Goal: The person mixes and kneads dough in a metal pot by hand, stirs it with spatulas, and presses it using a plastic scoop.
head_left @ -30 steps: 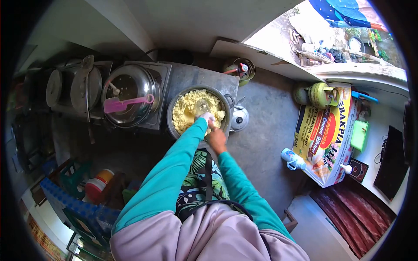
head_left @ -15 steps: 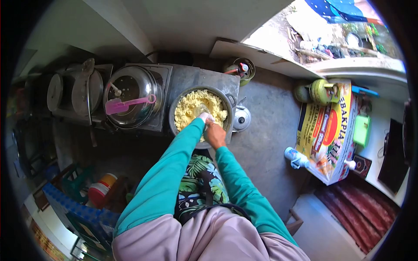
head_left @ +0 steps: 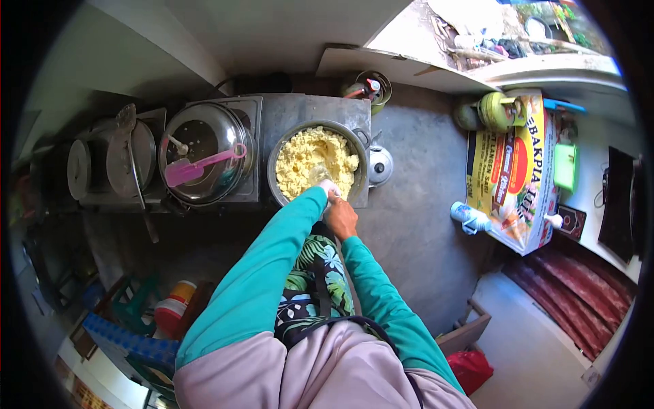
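A large metal pot (head_left: 363,178) stands at the counter's front right, full of crumbly pale-yellow mash (head_left: 310,151). My left hand (head_left: 330,187) is closed at the pot's near side, around the upper end of a clear, glass-like object (head_left: 317,174) that presses into the mash. Close against it, my right hand (head_left: 340,217) is curled shut over the near rim. What lies inside its fingers is hidden; both hands seem to grip together. Some mash is pushed up around the clear object.
Left of the pot, a lidded steamer (head_left: 204,136) sits on the stove with a pink spatula (head_left: 197,167) on top. A long-handled skimmer (head_left: 133,157) lies further left. A kettle (head_left: 380,165) stands right of the pot. Beyond are green gas cylinders (head_left: 497,111) and a printed carton (head_left: 511,177).
The whole view has shifted a little as my head moved. My hands have drawn slightly toward the pot's near rim, still together, and more mash shows beyond them.
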`<state>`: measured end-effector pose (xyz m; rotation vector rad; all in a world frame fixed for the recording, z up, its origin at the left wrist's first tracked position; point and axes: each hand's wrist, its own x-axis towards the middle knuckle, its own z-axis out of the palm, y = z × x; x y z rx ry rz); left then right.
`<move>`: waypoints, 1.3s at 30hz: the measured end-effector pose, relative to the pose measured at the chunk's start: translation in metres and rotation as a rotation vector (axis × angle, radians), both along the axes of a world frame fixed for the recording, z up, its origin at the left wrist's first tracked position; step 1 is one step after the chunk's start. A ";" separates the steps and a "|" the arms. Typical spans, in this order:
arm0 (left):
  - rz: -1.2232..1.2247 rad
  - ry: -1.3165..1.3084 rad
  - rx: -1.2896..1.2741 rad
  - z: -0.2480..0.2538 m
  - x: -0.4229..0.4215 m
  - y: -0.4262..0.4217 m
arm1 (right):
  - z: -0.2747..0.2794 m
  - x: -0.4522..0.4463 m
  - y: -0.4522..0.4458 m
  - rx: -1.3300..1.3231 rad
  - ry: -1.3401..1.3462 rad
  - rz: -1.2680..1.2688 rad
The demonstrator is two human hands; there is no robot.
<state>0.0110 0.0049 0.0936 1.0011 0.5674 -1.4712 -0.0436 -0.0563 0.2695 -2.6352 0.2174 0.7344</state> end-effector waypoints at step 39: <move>0.554 0.127 -0.041 0.035 -0.056 0.012 | 0.030 -0.017 -0.002 0.029 0.149 0.117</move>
